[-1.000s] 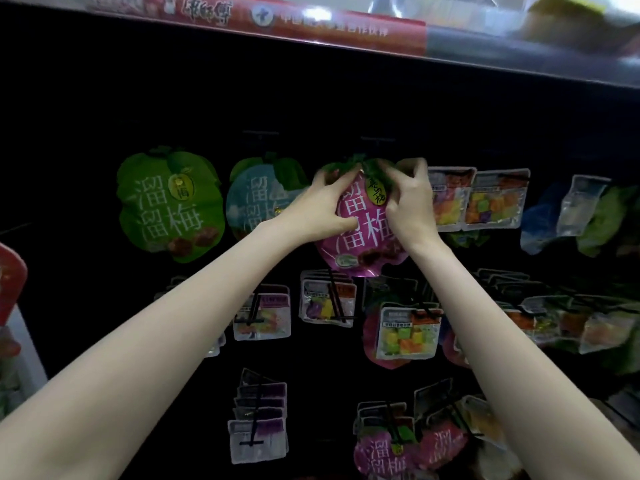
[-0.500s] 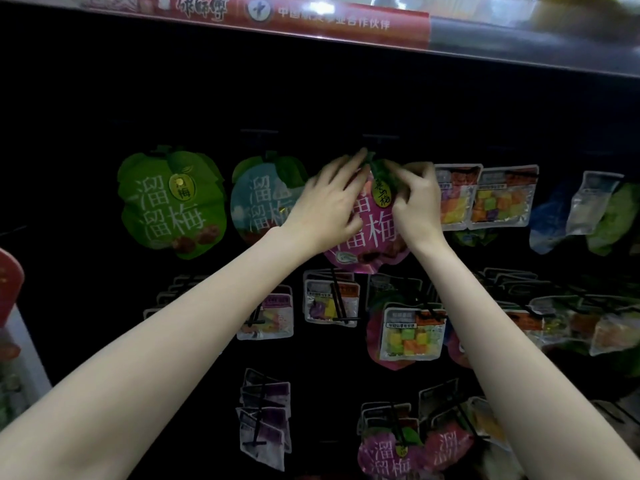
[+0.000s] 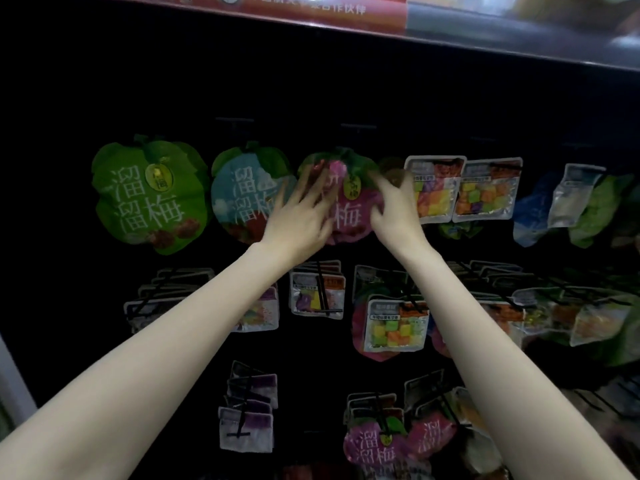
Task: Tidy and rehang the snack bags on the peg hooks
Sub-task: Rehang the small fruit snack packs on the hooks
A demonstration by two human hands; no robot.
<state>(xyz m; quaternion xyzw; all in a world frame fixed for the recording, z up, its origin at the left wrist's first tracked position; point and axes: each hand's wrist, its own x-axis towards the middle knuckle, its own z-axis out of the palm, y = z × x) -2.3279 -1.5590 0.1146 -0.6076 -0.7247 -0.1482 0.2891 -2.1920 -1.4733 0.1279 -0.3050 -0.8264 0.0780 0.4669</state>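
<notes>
A pink plum snack bag (image 3: 349,213) with a green leaf top hangs in the top row of the dark peg wall, between a blue bag (image 3: 247,195) and clear packs of coloured cubes (image 3: 436,188). My left hand (image 3: 301,216) lies over the pink bag's left side with its fingers spread and straight, blurred by motion. My right hand (image 3: 394,206) is at the bag's right edge, fingers pointing up and blurred, thumb against the bag. The peg under the bag is hidden.
A green bag (image 3: 149,199) hangs at the far left of the row. Lower pegs carry several small packs (image 3: 317,296), a cube pack (image 3: 394,323) and pink bags (image 3: 374,445). A shelf edge with a red strip (image 3: 311,8) runs overhead.
Both hands pinched the pink bag's leafy top a second ago. My left hand has let go and spread its fingers, and my right hand has slid to the bag's right edge.
</notes>
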